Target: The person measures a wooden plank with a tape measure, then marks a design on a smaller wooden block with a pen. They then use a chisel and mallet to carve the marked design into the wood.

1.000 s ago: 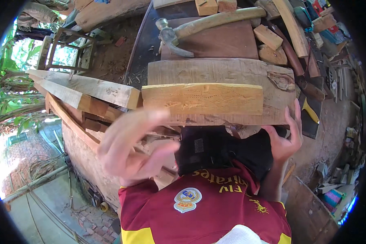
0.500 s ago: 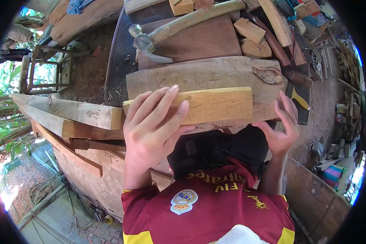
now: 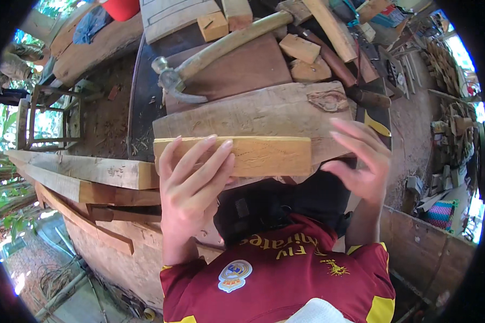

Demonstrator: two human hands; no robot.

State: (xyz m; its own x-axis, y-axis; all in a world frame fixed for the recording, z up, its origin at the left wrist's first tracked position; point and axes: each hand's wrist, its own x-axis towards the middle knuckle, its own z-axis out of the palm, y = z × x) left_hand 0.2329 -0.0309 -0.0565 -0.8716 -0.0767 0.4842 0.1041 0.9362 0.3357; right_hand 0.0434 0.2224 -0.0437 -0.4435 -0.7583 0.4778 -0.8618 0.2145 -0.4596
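Yellow wood makes up the single block (image 3: 272, 156) at the centre, over the near part of one wide plank (image 3: 237, 116); whether it rests there or is slightly raised, I cannot tell. The left hand (image 3: 191, 196) holds it near its left end, four fingers across the near face. The right hand (image 3: 367, 167) is wide, thumb and fingers spread, just beyond the block's right end; contact with the plank cannot be told. Beyond the plank, one claw hammer (image 3: 234, 46) lies across one brown board (image 3: 242, 64). Near its handle are one small oblong block (image 3: 300, 48) and one rounded wood piece (image 3: 311, 71). Farther left are one red container (image 3: 123, 8) and one blue plastic bag (image 3: 91, 24). As for writing, one maroon shirt (image 3: 280, 274) carries yellow lettering, one yellow emblem (image 3: 337, 268) and one pale round crest (image 3: 235, 275). Faint dotted marks cross the block's face.
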